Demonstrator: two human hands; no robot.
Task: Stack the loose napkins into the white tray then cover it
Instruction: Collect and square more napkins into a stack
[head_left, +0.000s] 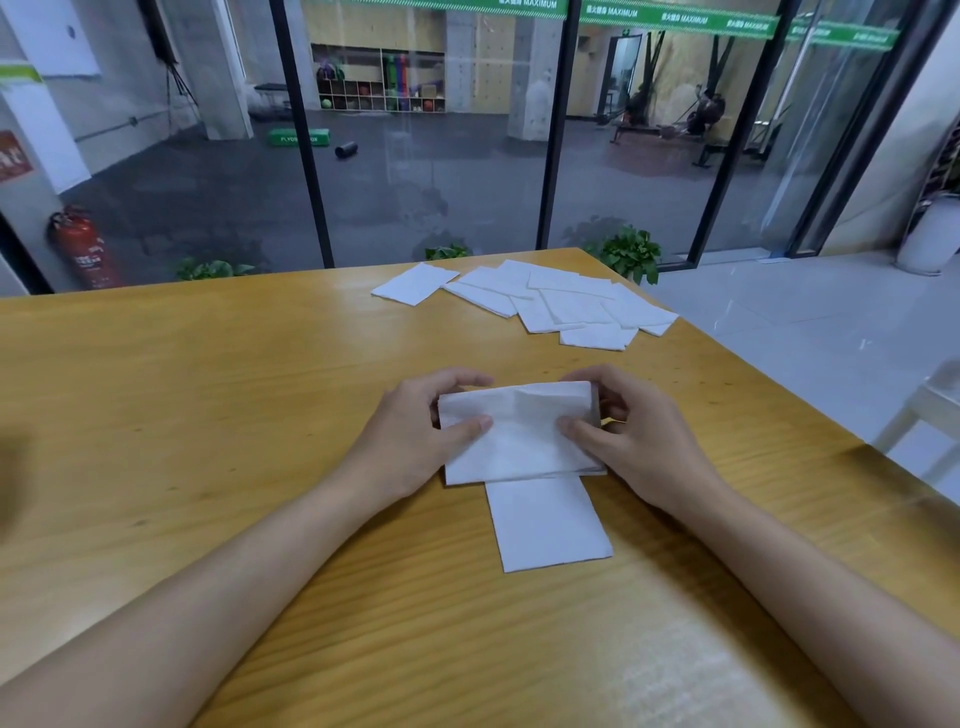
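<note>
Napkins (519, 436) stacked between left hand (415, 436) and right hand (639, 441) are gripped at both ends, probably to square them; loose napkins (550, 301) lie at one o'clock.

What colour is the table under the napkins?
Yellowish wood with darker grain table, seen in the head view.

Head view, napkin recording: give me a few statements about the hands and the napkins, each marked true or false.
1. The left hand and the right hand both hold the napkin stack. True.
2. The white tray stands beside the stack. False: no tray is in view.
3. Loose napkins lie scattered at the far right of the table. True.
4. Nothing lies between the stack and the person. False: a single napkin lies flat there, its far edge hidden by the stack.
</note>
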